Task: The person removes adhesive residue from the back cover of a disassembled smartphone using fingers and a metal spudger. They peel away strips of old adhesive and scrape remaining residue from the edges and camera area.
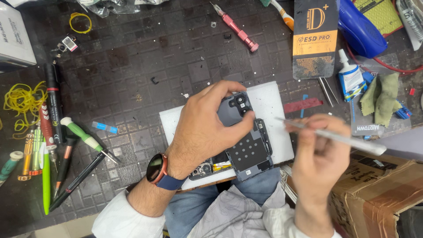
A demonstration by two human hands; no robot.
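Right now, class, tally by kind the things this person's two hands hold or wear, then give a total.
Opened phone, gripped by the left hand: 1
Thin metal tool, held in the right hand: 1
Wristwatch, on the left wrist: 1
Total: 3

black-orange package (315, 37) top right, cardboard box (379, 189) lower right

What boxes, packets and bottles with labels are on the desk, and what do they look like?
Tall black and orange card packet: top, right of middle.
Small white glue bottle with blue label: beside that packet, to its right.
Brown cardboard box: bottom right corner.
White box: top left edge.
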